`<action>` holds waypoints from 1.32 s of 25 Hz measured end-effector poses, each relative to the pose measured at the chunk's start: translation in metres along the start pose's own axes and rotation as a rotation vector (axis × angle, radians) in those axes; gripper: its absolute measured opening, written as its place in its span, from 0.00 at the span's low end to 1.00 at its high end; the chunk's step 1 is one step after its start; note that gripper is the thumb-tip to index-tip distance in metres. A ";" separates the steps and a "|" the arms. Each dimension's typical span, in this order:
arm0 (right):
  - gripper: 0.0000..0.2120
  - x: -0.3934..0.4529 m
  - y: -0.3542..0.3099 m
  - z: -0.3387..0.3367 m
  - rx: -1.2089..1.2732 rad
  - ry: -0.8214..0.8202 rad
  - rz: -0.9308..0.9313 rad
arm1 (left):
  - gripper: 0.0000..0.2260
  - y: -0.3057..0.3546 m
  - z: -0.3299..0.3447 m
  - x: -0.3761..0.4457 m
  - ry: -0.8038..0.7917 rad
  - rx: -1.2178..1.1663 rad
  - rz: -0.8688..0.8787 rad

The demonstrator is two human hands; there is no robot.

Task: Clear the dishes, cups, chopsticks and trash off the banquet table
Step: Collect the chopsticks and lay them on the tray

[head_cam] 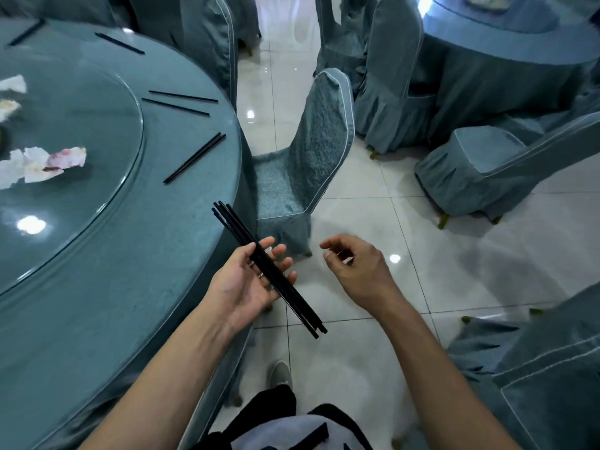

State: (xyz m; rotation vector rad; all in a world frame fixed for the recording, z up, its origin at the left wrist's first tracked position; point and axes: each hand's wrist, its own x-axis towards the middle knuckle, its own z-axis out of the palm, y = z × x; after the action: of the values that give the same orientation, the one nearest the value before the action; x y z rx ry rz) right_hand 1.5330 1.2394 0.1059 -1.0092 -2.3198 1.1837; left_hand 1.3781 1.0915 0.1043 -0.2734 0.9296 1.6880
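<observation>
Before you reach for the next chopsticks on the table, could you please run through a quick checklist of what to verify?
1. Bundle of chopsticks secure in the left hand: not ok; it lies across the palm, fingers mostly straight, no real grip.
2. Right hand free to pick up: ok; it holds nothing, fingers loosely curled.
3. Nearest pair of chopsticks unobstructed: ok; it lies alone near the table edge.
4. More chopsticks to collect: ok; two loose sticks lie farther along.
5. Crumpled napkins cleared: not ok; they are on the glass turntable.
</observation>
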 end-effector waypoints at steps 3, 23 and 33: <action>0.05 0.027 -0.003 0.001 -0.001 -0.046 -0.018 | 0.14 0.010 0.007 0.012 0.039 -0.022 0.022; 0.05 0.276 0.030 -0.022 -0.017 -0.427 -0.208 | 0.14 0.059 0.093 0.153 0.241 -0.284 0.291; 0.07 0.370 0.033 -0.006 0.025 -0.580 -0.278 | 0.13 0.088 0.122 0.202 0.361 -0.369 0.405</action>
State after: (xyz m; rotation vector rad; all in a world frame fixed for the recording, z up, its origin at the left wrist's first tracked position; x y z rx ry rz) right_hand 1.2970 1.5246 0.0775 -0.3309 -2.7425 1.5268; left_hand 1.2637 1.3162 0.0997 -0.6915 0.9741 2.2346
